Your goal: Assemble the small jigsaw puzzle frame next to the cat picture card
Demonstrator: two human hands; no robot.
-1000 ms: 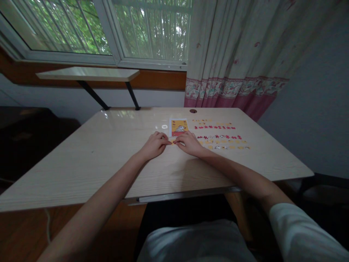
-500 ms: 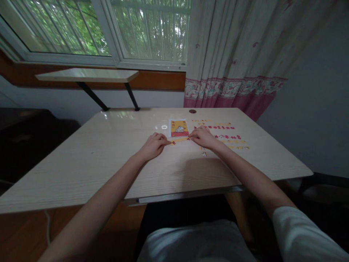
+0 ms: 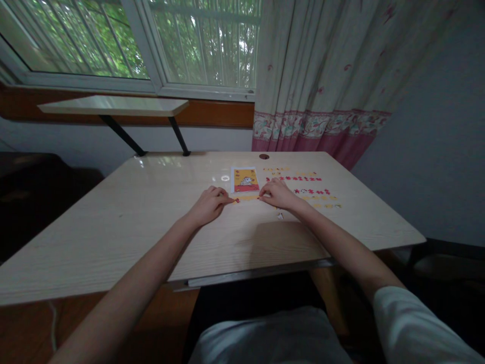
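Your left hand (image 3: 211,205) and right hand (image 3: 279,194), fingers bent and tips nearly together, meet opposite ends of the yellow strip (image 3: 247,197) on the counter (image 3: 132,242), just nearer you than the picture card (image 3: 245,180); whether either grips it cannot be told.

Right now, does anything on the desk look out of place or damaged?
One pale piece lies nearer the front edge of the desk than the rows of red pieces, looking strayed. Damage can't be judged at this size.
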